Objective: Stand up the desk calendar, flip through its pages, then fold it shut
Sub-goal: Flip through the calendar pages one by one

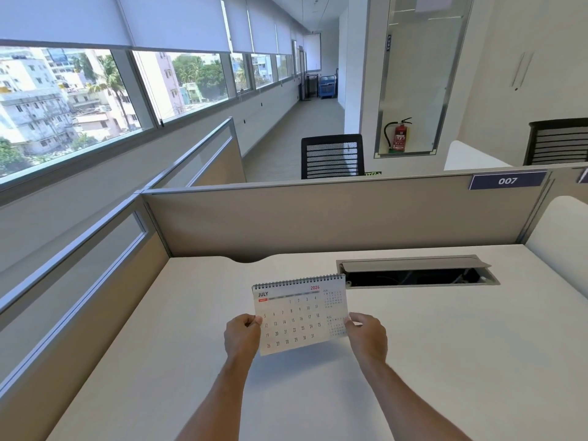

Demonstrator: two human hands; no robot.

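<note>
A white spiral-bound desk calendar is held up over the middle of the white desk, its July 2026 page facing me and the black wire binding along the top. My left hand pinches its left edge. My right hand pinches its right edge. The calendar tilts slightly, with the right side higher. Its back and its stand are hidden behind the front page.
An open cable tray with a raised grey flap is set in the desk behind the calendar. Beige cubicle partitions wall the desk at the back and left. Beyond them stand black office chairs and a red fire extinguisher.
</note>
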